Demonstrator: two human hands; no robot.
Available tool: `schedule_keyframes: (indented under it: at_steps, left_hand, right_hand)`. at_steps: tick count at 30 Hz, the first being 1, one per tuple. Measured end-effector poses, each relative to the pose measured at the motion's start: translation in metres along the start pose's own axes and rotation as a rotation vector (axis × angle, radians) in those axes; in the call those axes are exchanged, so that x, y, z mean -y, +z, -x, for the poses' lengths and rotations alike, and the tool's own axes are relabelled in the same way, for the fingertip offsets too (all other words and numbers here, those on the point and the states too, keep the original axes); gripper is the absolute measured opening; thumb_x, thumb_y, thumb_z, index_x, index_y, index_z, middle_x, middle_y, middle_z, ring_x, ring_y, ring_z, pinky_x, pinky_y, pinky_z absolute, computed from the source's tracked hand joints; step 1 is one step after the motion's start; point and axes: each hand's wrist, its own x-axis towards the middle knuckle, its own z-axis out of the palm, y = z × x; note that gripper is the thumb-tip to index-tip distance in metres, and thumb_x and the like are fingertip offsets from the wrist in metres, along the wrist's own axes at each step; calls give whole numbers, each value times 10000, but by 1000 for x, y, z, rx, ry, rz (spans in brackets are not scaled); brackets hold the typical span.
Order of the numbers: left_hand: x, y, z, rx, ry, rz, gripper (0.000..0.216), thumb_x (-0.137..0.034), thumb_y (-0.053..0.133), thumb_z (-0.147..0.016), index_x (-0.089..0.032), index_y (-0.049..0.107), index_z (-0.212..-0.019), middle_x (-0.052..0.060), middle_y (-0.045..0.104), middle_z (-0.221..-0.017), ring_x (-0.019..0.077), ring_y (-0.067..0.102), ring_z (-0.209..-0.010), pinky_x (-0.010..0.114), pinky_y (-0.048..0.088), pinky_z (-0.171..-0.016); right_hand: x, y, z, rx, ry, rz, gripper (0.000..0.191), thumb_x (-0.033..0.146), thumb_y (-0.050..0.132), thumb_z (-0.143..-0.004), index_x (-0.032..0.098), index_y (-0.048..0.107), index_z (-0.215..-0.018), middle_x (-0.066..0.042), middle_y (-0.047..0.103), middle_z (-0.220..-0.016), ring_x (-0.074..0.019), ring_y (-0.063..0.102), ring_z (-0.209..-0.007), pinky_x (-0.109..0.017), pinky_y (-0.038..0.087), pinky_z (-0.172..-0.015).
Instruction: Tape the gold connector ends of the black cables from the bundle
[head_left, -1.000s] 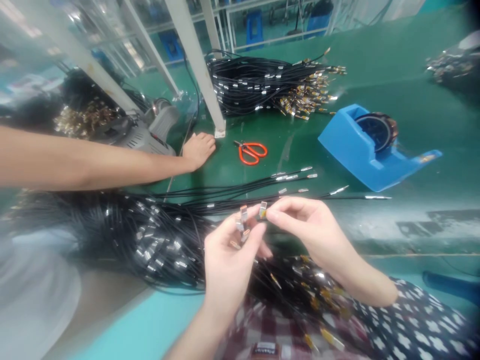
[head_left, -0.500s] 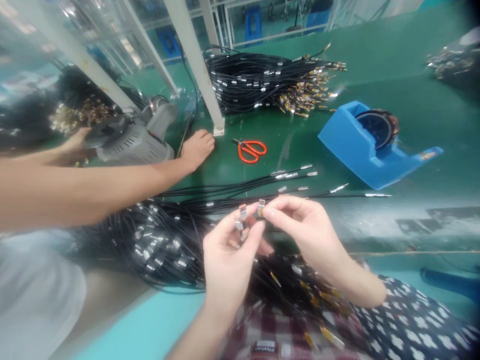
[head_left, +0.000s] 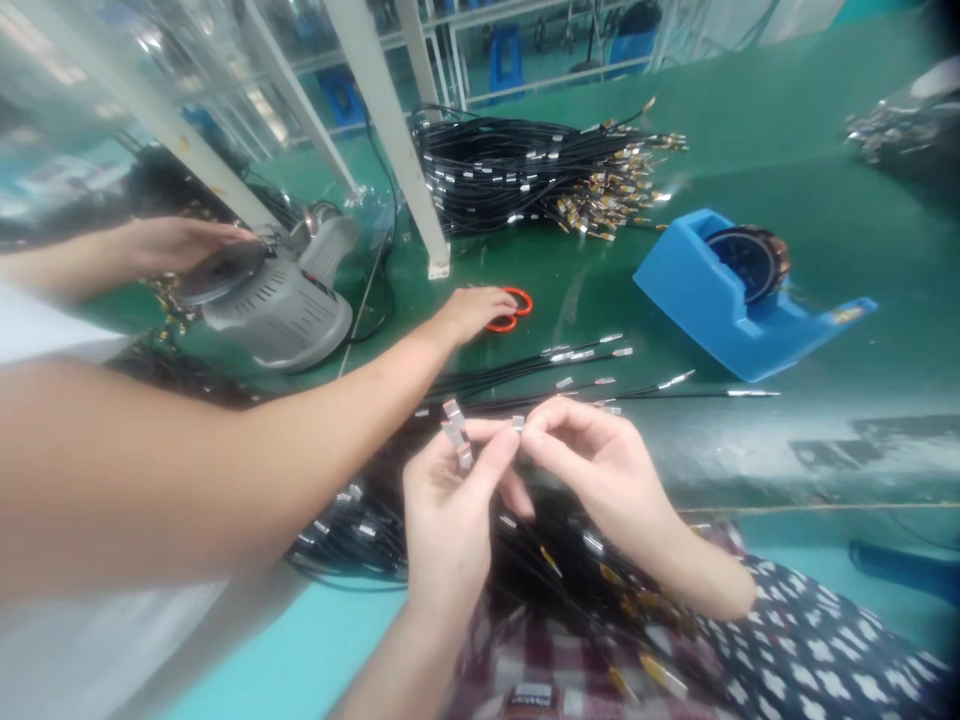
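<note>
Several black cables with flat silver metal plugs (head_left: 459, 440) are gathered in my left hand (head_left: 450, 520), the plugs fanned above its curled fingers. Between the fingertips of both hands sits one more silver cable plug (head_left: 517, 424), pinched by my right hand (head_left: 592, 455) at its right side. The lower parts of the held cables are hidden by my fingers. Below my hands, a bundle of black cables with yellow-wrapped ends (head_left: 551, 560) lies across my lap.
A co-worker's hand (head_left: 476, 305) covers part of the orange-handled scissors (head_left: 517, 298). Their other hand (head_left: 180, 245) is at a grey machine (head_left: 281, 315). A blue tape dispenser (head_left: 694, 290) stands right; a cable bundle (head_left: 495, 170) lies behind beside a white post (head_left: 397, 130).
The co-worker's near hand has moved right onto the scissors, and their other hand has risen over the machine's disc. The plugs in my left hand have shifted left; my fingertips have come closer together.
</note>
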Motion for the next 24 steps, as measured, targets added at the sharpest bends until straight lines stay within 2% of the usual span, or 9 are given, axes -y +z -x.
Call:
schedule_keyframes:
  at_steps: [4,6,8,12,15,20,24]
  left_hand:
    - [-1,-5,-1,92,-55,-69,109,-272,650,-886,-180,705,-865,-63,553,-431,72,500,-351,178,379,-409]
    - [-3,-4,0,109,-81,-130,109,-282,690,-853,-182,690,-897,-56,596,-514,54,480,-362,166,359,-395]
    - [-4,-2,1,103,-87,-174,117,-254,745,-799,-168,669,-823,-54,599,-574,30,449,-381,151,343,-395]
    - [-3,-2,3,52,-70,-164,160,-215,717,-815,-156,632,-693,-80,497,-451,26,407,-353,150,320,-399]
    - [0,-5,3,66,-72,-119,131,-207,703,-825,-162,643,-718,-48,599,-509,38,459,-351,162,345,-403]
    - [0,-7,2,53,-90,-80,119,-218,720,-818,-162,645,-744,-32,658,-570,42,491,-353,164,369,-405]
    - [-2,-5,2,39,-95,-86,126,-216,727,-807,-151,650,-731,-24,661,-593,43,497,-349,172,374,-400]
  right_hand:
    - [-1,-3,1,-29,-8,12,162,281,679,-834,179,625,-720,11,606,-707,-137,536,-690,-289,429,-692]
    - [0,-3,1,-45,-6,3,159,281,677,-836,179,627,-725,6,612,-720,-143,541,-702,-290,434,-699]
    - [2,-3,1,-48,-4,-5,156,280,674,-842,179,630,-731,-1,622,-737,-147,549,-714,-291,441,-709]
    - [6,-1,3,-30,-28,2,168,281,655,-866,180,654,-731,-6,632,-773,-141,561,-735,-272,453,-711]
    - [7,-2,3,-14,-16,-26,226,322,617,-897,186,692,-733,-3,632,-742,-137,580,-734,-259,469,-713]
    - [1,-6,1,-18,88,-103,326,454,570,-913,188,737,-1002,9,636,-683,-128,585,-673,-275,482,-730]
    - [2,-6,1,13,63,-106,282,447,674,-837,184,712,-933,-2,665,-750,-140,610,-696,-283,490,-712]
